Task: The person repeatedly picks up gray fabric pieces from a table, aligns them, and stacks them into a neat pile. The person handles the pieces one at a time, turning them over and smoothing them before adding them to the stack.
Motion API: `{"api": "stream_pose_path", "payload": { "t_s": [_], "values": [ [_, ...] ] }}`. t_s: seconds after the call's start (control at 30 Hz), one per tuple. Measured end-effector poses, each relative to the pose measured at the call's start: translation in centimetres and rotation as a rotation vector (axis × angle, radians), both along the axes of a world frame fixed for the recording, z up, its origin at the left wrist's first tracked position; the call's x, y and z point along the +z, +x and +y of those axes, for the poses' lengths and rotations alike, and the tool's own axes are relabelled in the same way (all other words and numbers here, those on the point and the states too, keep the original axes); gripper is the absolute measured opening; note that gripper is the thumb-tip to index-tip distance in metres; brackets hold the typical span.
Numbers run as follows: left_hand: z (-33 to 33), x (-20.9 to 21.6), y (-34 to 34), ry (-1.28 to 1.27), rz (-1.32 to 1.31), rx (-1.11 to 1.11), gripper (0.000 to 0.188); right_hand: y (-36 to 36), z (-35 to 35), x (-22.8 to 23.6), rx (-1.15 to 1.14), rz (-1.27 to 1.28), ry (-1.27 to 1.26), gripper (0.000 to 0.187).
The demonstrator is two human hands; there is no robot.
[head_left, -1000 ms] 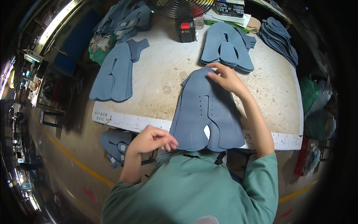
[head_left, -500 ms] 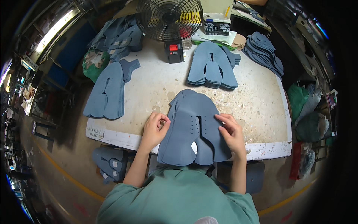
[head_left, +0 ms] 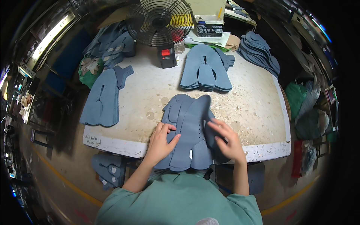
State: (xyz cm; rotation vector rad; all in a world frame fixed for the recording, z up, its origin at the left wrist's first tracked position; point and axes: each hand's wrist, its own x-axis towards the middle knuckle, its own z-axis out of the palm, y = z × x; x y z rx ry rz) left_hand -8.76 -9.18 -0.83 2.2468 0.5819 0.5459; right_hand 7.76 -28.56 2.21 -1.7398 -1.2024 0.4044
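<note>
Centrally, blue-grey piece between left hand and right hand, each loosely spread

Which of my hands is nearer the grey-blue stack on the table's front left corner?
Left. Your left hand is right of the stack and closer to you; your right hand is farther right.

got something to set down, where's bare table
Bare table shows right of the right hand, below the back-right pile, and between the left stack and middle stack, below the fan. Crowded: the back, and the front middle under the pieces.
</note>
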Motion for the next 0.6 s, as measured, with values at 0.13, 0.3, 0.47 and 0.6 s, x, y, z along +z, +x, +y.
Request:
{"api": "stream_pose_path", "payload": {
  "t_s": [0.13,0.3,0.47,0.6],
  "values": [
    [-0.3,0.8,-0.3,-0.097,0.035,0.059,0.023,-1.8,-1.3,2.4,0.015,-0.047,0.044,0.055],
    [0.0,0.6,-0.7,-0.071,0.061,0.076,0.023,1.7,-2.8,-0.2,-0.13,0.242,0.065,0.053],
    [-0.2,-0.3,-0.1,-0.02,0.011,0.05,0.022,3.1,-3.5,-4.6,-0.304,0.139,-0.104,0.053],
    [0.1,-0.1,0.5,0.003,0.033,-0.004,0.022,2.8,-3.4,-4.8,-0.375,-0.019,-0.061,0.049]
  ]
}}
